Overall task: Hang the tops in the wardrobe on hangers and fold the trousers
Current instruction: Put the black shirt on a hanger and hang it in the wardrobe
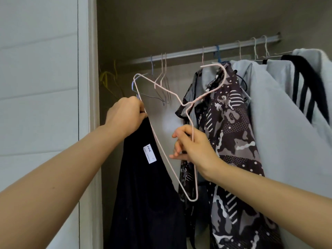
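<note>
One black top (143, 194) below left hand (125, 115)

Soft, even light comes from the room side. The door (36, 105) at left is bright and pale, while the wardrobe's back wall (179, 24) is dim and murky. The rail (197, 51) carries a faint sheen. The top (143, 194) reads almost black, its folds lost, yet its label (149, 154) is legible. The left hand (124, 115), right hand (194, 148) and hanger (181, 105) are sharp. The yellow hangers (106, 78) in the dark corner look smeared. Wide-angle bend tilts the rail and swells the forearms (53, 168) at the bottom corners.
</note>
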Motion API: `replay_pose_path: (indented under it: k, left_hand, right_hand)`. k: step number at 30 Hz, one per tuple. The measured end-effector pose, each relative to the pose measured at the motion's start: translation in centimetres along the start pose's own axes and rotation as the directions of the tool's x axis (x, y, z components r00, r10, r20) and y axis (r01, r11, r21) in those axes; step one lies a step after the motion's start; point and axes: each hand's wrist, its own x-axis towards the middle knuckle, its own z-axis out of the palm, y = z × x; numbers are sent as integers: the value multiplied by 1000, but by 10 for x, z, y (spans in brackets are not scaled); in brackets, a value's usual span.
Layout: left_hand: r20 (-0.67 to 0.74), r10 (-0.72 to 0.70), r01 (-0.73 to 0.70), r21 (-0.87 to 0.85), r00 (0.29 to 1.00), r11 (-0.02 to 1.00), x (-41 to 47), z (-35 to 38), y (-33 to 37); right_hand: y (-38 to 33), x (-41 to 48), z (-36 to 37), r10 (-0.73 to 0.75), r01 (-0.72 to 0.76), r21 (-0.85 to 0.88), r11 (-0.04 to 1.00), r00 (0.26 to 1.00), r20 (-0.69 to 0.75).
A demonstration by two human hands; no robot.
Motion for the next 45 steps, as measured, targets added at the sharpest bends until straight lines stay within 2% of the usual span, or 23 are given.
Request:
replay_pose_path:
  k: [6, 10, 15, 21, 26, 30, 35, 39, 45]
  left_hand:
    - [-9, -2, 2, -30, 1000, 1000, -21, 1, -3]
    - [8, -14, 14, -27, 1000, 1000, -42, -2, 3]
    - [7, -110, 110, 1, 994, 994, -60, -16, 21]
    - [-12, -207, 208, 52, 978, 977, -94, -36, 53]
    - [-9, -403, 403, 38, 915, 914, -136, -52, 73]
    - [48, -521, 523, -49, 852, 851, -177, -72, 80]
    - [143, -602, 612, -39, 786, 790, -229, -104, 81]
    - [205, -576, 582, 37, 791, 812, -265, -125, 79]
    - [285, -521, 467, 237, 805, 852, -309, -126, 78]
  right_hand:
    - [2, -27, -15, -90, 90, -7, 996, 992, -90]
    - [-8, -35, -25, 16, -12, 84, 996, 999, -52]
    - [-15, -52, -38, 9, -8, 7, 1000, 1000, -14]
    - [-32, -73, -71, 15, -18, 205, 979, 1000, 13]
    - [-38, -102, -89, 68, -127, 339, 932, 981, 181]
    - [-32, -132, -98, 88, -194, 310, 931, 942, 325]
    - [-20, -172, -92, 128, -276, 236, 932, 857, 499]
    - [-7, -195, -84, 194, -345, 172, 923, 800, 568]
    - [22, -232, -58, 325, -423, 41, 905, 750, 576]
